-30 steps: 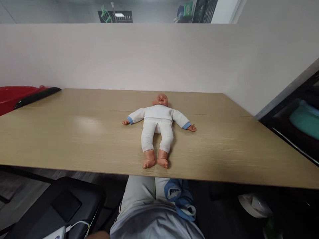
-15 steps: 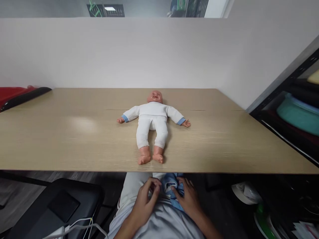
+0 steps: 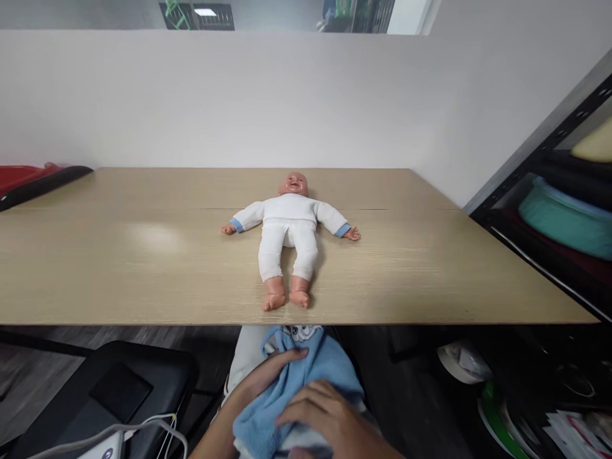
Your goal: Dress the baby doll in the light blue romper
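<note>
1. Blue cloth [image 3: 332, 360] – a soft, fluffy-looking piece, probably a small garment – lies bunched in the lap [image 3: 246, 357], just below the middle of the near edge of the table [image 3: 143, 287]. A white patch [image 3: 302, 331] with dark marks shows at its top, close to that edge.

2. Handling (judged by looks alone): light, limp and not fragile. The fuzzy surface should cling to fingers rather than slip, but the folds may twist or bunch. A hem at each side looks the best place to take hold.

3. The left hand [image 3: 287, 358] comes from the lower left, its forearm slanting up towards the table's near edge, fingertips pointing right across the cloth. It touches the cloth, but folds hide part of it, so there is no telling how firmly the grip is closed.

4. The right hand [image 3: 325, 408] enters from the lower right, back upward, fingers gently bent over the cloth. Its grip is loosely spread, the thumb apart, with nothing visibly pinched; blur hides whether the fingertips touch.

5. A doll [image 3: 289, 213] in white lies face up on the table, feet by the middle of the near edge, head towards the far edge. Neither hand touches it.
</note>
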### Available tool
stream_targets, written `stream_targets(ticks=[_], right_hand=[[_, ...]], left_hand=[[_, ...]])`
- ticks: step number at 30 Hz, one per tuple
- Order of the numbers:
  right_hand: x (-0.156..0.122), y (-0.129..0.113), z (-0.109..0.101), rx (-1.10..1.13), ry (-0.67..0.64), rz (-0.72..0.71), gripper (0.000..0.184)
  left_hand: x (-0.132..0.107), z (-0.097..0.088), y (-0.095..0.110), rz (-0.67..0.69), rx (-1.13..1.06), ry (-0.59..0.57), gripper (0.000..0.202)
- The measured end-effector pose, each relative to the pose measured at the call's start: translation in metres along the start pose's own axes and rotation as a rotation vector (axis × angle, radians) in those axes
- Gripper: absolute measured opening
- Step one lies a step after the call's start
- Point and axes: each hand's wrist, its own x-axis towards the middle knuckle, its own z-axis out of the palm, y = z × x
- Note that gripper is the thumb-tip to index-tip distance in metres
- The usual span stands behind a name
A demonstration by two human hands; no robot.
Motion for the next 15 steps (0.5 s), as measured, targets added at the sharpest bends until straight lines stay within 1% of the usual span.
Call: stream_targets(ticks=[2, 4, 5, 6, 7, 8, 9, 10, 11, 12, 13, 15], right_hand=[[-0.005, 0.005, -0.012, -0.029, 0.221, 0.091, 0.025], [-0.007, 0.013, -0.023, -0.078, 0.429, 0.149, 0.029], [-0.007, 0.015, -0.029, -0.102, 0.487, 0.166, 0.034], [-0.007, 0.015, -0.034, -0.120, 0.506, 0.185, 0.042], [-0.006, 0.014, -0.039, -0.123, 0.483, 0.212, 0.051], [-0.005, 0.011, -0.044, -0.104, 0.427, 0.248, 0.059], [-0.005, 0.007, -0.048, -0.064, 0.352, 0.294, 0.063], [-0.005, 0.003, -0.051, -0.012, 0.269, 0.344, 0.064], [-0.005, -0.001, -0.053, 0.039, 0.193, 0.391, 0.061], [-0.006, -0.004, -0.055, 0.077, 0.144, 0.431, 0.058], [-0.007, -0.006, -0.055, 0.096, 0.133, 0.456, 0.054], [-0.008, -0.008, -0.056, 0.074, 0.209, 0.444, 0.051]], left_hand=[[-0.010, 0.000, -0.002, -0.023, 0.059, -0.004, 0.052], [-0.020, 0.000, -0.007, -0.043, 0.154, -0.018, 0.058], [-0.026, 0.001, -0.008, -0.039, 0.234, -0.053, 0.059], [-0.031, 0.002, -0.007, -0.019, 0.329, -0.107, 0.057], [-0.037, 0.003, -0.005, 0.014, 0.428, -0.177, 0.054], [-0.042, 0.004, -0.002, 0.053, 0.528, -0.250, 0.052], [-0.047, 0.006, 0.003, 0.093, 0.607, -0.311, 0.051], [-0.052, 0.007, 0.008, 0.130, 0.653, -0.347, 0.053], [-0.056, 0.007, 0.013, 0.158, 0.684, -0.358, 0.056], [-0.060, 0.007, 0.018, 0.179, 0.711, -0.349, 0.058], [-0.064, 0.006, 0.022, 0.193, 0.739, -0.325, 0.059], [-0.070, 0.003, 0.029, 0.218, 0.773, -0.246, 0.057]])
